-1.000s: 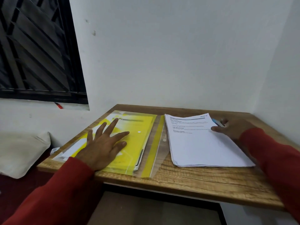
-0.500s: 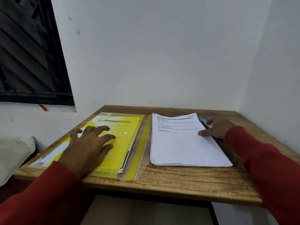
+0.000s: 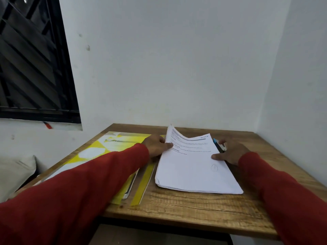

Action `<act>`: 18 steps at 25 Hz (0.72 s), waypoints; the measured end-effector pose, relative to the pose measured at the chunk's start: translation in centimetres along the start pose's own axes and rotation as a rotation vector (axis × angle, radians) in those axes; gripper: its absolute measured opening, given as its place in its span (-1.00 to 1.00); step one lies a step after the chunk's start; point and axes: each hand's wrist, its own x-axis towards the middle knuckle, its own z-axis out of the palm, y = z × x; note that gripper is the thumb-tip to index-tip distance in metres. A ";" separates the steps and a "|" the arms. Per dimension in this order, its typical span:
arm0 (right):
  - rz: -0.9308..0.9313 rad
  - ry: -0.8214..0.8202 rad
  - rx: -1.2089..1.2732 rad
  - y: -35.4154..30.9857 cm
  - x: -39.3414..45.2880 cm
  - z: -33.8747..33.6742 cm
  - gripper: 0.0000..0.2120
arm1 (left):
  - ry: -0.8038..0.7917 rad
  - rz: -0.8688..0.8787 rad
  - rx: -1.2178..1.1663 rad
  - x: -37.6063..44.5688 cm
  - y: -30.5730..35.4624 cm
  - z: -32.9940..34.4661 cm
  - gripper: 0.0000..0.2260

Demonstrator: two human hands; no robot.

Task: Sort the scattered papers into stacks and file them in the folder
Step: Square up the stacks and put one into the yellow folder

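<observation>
A stack of white printed papers lies on the right half of the wooden table. My left hand pinches the stack's far left edge, and that corner curls upward. My right hand rests at the stack's right edge with its thumb on the top sheet. A yellow translucent folder with papers inside lies flat on the left half of the table, partly hidden under my left sleeve.
A blue and black pen lies by the stack's far right corner, beside my right hand. White walls close off the table at the back and right. A dark barred window is on the left, a pale cushion below it.
My left hand left the yellow folder, crossed to the right and took hold of the paper stack's left edge, lifting its corner. My right hand stayed at the right edge.
</observation>
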 end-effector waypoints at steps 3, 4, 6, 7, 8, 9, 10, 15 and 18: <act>0.002 0.003 0.041 -0.3 0.2 -0.1 -0.27 | 0.030 0.001 -0.329 0.4 0.1 0.5 -0.76; 0.010 0.012 0.063 -0.4 0.2 -0.2 -0.26 | 0.043 0.005 -0.390 0.4 0.2 0.4 -0.69; 0.038 0.050 0.121 -0.6 0.3 -0.3 -0.23 | 0.081 0.011 -0.552 0.2 0.5 0.1 -0.67; 0.053 0.071 0.188 -0.8 0.2 -0.4 -0.19 | 0.090 0.009 -0.664 0.1 0.8 -0.3 -0.76; 0.057 0.088 0.290 -1.0 -0.1 -0.4 -0.17 | 0.084 0.012 -0.766 -0.1 1.1 -0.8 -0.85; 0.055 0.094 0.431 -1.2 -0.4 -0.5 -0.21 | 0.083 0.016 -0.852 -0.2 1.3 -1.2 -0.90; 0.041 0.068 0.605 -1.7 -0.8 -0.5 -0.32 | 0.079 0.021 -0.903 -0.4 1.4 -1.6 -0.90; -0.014 -0.284 1.178 -3.1 -2.1 -0.5 -0.65 | -0.026 -0.009 -0.922 -2.1 1.2 -1.5 -0.80; -0.024 -0.283 1.111 -3.5 -2.4 -0.2 -0.71 | -0.004 0.013 -0.682 -3.5 0.7 -2.6 -0.78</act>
